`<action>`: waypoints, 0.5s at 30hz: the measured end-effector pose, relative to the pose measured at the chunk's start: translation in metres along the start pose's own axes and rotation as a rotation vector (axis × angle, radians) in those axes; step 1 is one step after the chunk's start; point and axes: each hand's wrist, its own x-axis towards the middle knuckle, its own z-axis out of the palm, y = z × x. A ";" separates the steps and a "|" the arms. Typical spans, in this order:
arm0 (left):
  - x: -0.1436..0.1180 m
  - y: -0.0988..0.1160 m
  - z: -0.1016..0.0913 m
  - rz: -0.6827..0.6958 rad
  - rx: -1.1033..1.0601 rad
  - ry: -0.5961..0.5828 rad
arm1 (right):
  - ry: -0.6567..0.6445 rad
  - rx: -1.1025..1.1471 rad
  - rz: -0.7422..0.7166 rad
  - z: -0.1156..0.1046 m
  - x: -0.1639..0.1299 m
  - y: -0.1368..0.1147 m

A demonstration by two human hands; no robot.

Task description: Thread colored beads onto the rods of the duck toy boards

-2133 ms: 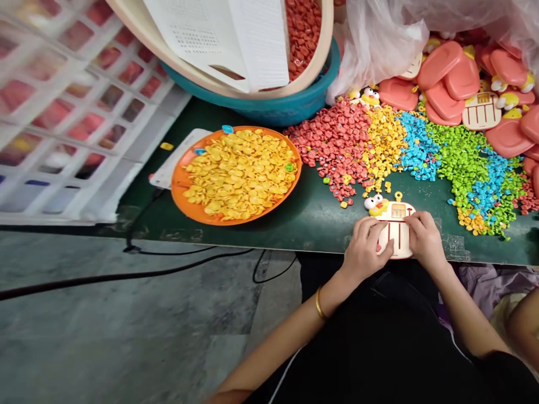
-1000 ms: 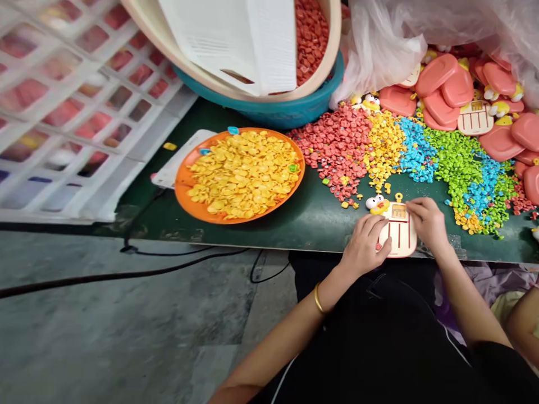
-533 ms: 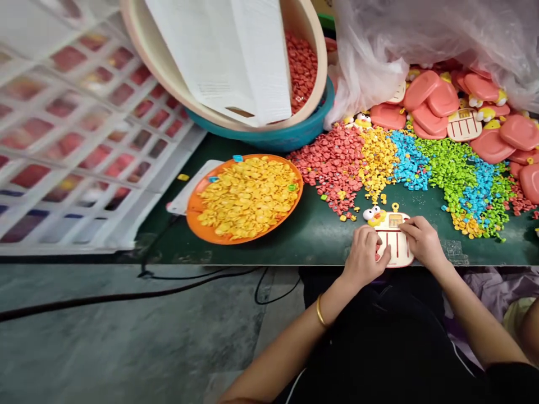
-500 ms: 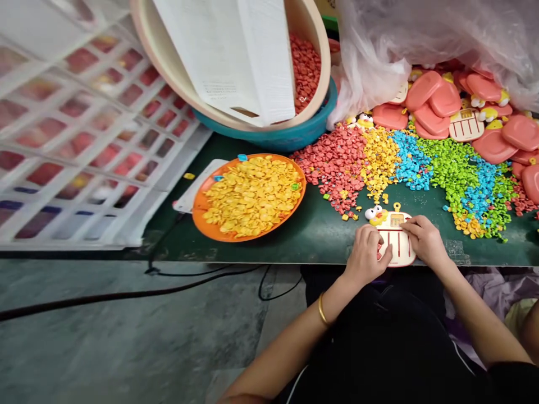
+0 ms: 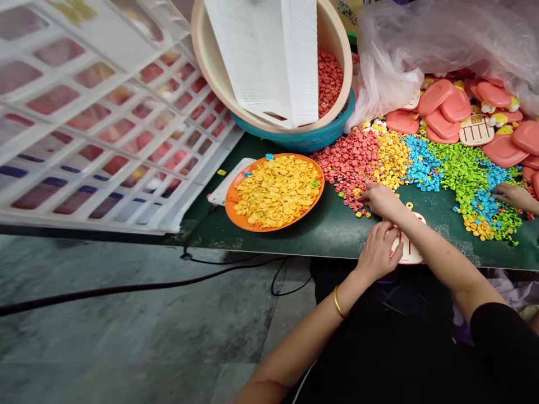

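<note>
A cream slotted toy panel (image 5: 410, 256) lies at the table's front edge, largely covered by my hands and forearm. My left hand (image 5: 379, 249) is closed on its left side, fingers curled over the face. Reaching across above the panel, my right hand (image 5: 381, 201) has its fingers drawn together at the front edge of a pile of small red plastic pieces (image 5: 347, 160). Whatever is between those fingertips is too small to make out. The duck's head at the top of the panel is hidden. A small yellow ring (image 5: 409, 206) shows just beyond the right wrist.
Yellow (image 5: 391, 160), blue (image 5: 422, 163) and green pieces (image 5: 461, 168) lie heaped rightward. Another person's hand (image 5: 516, 196) touches the right heap. Pink toy shells (image 5: 442, 101) lie behind. An orange plate (image 5: 233, 210), a tub (image 5: 200, 39) and white crates (image 5: 126, 120) are left.
My right hand has left the panel's right side and crossed leftward to the red pieces. My left hand stays on the panel. Another person's hand has entered at right. The view has shifted left.
</note>
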 end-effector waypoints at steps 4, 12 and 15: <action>0.002 -0.002 -0.002 0.072 -0.048 -0.016 | 0.228 0.034 0.016 -0.011 -0.033 0.021; 0.003 -0.003 0.002 0.019 -0.061 0.113 | 0.658 0.227 0.116 0.030 -0.160 0.068; 0.004 -0.002 0.003 -0.006 -0.034 0.130 | 0.638 0.226 0.061 0.043 -0.168 0.061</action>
